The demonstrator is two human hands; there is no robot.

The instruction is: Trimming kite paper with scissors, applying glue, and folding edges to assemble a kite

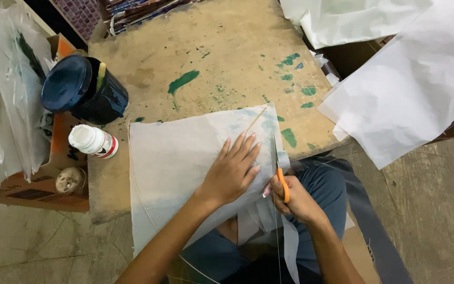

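From the head camera, we look down on a paint-stained wooden counter (222, 47) where a sheet of thin white paper (179, 168) lies flat, its near edge hanging over toward the lap. Our left hand (232, 171) presses the sheet down, palm flat and fingers spread, gripping nothing. Our right hand (295, 200) is clenched on orange-handled scissors (281, 176), whose blades point away along the sheet's right edge. A slim wooden stick (256, 120) lies under or on the paper's far corner; we cannot tell which. The cut looks, in our judgement, partly made: a narrow strip of paper (290, 247) dangles below the right hand, while the stretch ahead of the blades toward the far corner appears uncut. To the left stand a dark blue pot (88, 89) with its lid tilted against it and a small white bottle (93, 142) lying on its side. More white paper sheets (411, 100) are piled at the right, well apart from the hands.
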